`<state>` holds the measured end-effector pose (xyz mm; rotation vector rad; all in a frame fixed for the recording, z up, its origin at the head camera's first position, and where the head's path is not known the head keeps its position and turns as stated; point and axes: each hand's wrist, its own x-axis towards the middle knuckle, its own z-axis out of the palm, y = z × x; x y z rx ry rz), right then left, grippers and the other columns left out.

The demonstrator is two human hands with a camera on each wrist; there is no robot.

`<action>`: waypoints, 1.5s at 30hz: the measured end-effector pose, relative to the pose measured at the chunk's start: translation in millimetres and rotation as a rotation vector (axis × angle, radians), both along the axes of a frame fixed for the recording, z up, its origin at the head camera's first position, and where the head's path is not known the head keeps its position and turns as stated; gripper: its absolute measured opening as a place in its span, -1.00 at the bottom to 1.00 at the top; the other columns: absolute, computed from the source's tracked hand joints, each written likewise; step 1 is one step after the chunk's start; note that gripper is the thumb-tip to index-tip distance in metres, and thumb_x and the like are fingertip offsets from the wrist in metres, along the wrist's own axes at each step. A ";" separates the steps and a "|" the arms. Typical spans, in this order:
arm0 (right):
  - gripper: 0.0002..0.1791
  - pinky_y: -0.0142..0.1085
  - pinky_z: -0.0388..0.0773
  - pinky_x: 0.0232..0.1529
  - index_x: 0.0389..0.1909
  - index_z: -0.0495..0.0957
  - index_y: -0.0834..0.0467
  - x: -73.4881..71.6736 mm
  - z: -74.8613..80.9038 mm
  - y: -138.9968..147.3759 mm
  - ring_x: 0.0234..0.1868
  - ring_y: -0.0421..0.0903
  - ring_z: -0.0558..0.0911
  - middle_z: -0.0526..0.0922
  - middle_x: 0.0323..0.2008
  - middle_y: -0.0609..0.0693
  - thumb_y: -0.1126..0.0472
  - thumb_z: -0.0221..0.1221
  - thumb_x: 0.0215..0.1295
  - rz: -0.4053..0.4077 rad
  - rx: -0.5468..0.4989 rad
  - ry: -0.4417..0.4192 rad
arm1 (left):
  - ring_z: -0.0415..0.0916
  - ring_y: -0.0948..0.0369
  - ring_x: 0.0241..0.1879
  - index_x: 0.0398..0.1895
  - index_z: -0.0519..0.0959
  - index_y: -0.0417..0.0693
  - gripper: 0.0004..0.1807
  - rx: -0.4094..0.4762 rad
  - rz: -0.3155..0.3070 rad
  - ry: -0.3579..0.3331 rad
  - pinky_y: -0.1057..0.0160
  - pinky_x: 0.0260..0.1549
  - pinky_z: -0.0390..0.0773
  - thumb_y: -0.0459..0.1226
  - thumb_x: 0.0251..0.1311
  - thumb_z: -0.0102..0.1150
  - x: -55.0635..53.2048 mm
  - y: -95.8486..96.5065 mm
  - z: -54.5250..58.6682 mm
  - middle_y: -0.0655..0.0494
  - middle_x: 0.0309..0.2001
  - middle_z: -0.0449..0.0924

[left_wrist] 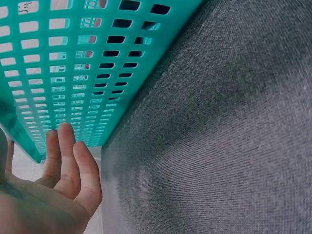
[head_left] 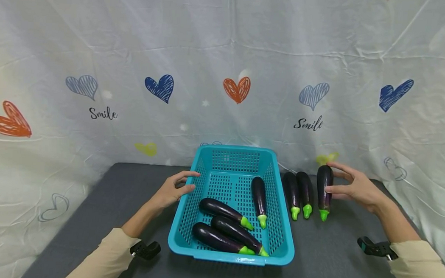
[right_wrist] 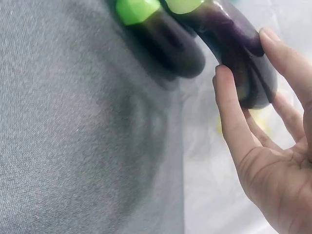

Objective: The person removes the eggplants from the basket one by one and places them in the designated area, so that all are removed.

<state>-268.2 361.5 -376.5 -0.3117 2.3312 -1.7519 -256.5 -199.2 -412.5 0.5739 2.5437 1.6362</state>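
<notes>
My right hand (head_left: 358, 190) pinches a dark purple eggplant (head_left: 324, 183) between thumb and fingers near its rounded end, its green stem end pointing toward me. The right wrist view shows this held eggplant (right_wrist: 239, 53) raised at an angle, overlapping another eggplant (right_wrist: 168, 46) that lies on the cloth. At the left side of a turquoise plastic basket (head_left: 174, 238), my left hand (head_left: 171, 190) has its fingertips at the rim, fingers loosely bent. In the left wrist view, several fingers (left_wrist: 69, 156) are beside the basket's outer slotted wall.
Several eggplants (head_left: 216, 238) lie in the basket, mostly toward its near side, and one eggplant (head_left: 258, 196) lies along the right. Two more eggplants (head_left: 290, 188) rest on the dark grey tabletop (head_left: 334, 256) right of the basket. A white patterned curtain (head_left: 192, 124) hangs behind.
</notes>
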 end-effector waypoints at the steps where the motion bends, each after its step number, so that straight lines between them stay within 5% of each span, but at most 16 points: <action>1: 0.03 -0.01 0.60 -0.03 0.62 -0.08 0.23 -0.8 -1.4 0.7 -0.02 -0.08 0.69 -0.11 0.49 0.51 0.36 0.37 0.30 0.001 -0.001 -0.004 | 0.17 -0.27 0.39 0.39 0.48 0.01 -0.55 -0.002 0.001 0.000 -0.03 -0.19 0.51 -0.24 0.48 0.17 0.1 0.1 0.1 -0.20 0.48 0.20; 14: 0.05 0.02 0.59 -0.01 0.63 -0.10 0.23 -12.1 -16.2 8.2 0.02 -0.04 0.66 -0.13 0.49 0.54 0.28 0.39 0.31 -0.008 0.070 -0.023 | 0.26 -0.24 0.33 0.40 0.47 0.02 -0.54 0.002 0.001 0.004 -0.02 -0.19 0.50 -0.19 0.48 0.18 0.9 1.2 0.1 -0.20 0.44 0.25; 24: 0.06 0.03 0.60 -0.03 0.61 -0.08 0.27 -22.6 -27.8 10.1 0.25 0.44 0.42 -0.08 0.46 0.58 0.21 0.41 0.29 -0.021 0.147 -0.028 | 0.28 -0.25 0.32 0.40 0.47 0.03 -0.54 0.003 0.002 -0.003 -0.08 -0.15 0.54 -0.19 0.49 0.17 1.2 1.8 0.6 -0.22 0.43 0.26; 33: 0.10 0.03 0.61 -0.05 0.60 -0.09 0.31 -31.5 -33.0 4.8 0.22 0.40 0.47 -0.05 0.44 0.59 0.21 0.44 0.25 -0.035 0.153 -0.070 | 0.31 -0.22 0.29 0.40 0.47 0.02 -0.55 0.004 0.000 -0.007 -0.03 -0.20 0.52 -0.22 0.49 0.15 0.2 0.8 -0.1 -0.22 0.42 0.28; 45: 0.07 0.04 0.61 -0.03 0.58 -0.11 0.37 -35.6 -32.3 -0.8 0.37 0.52 0.21 -0.08 0.44 0.63 0.23 0.42 0.29 -0.009 0.174 -0.082 | 0.24 -0.31 0.32 0.40 0.43 -0.14 -0.55 0.004 0.006 -0.019 0.00 -0.24 0.47 -0.37 0.49 0.08 -1.0 1.3 0.9 -0.34 0.42 0.23</action>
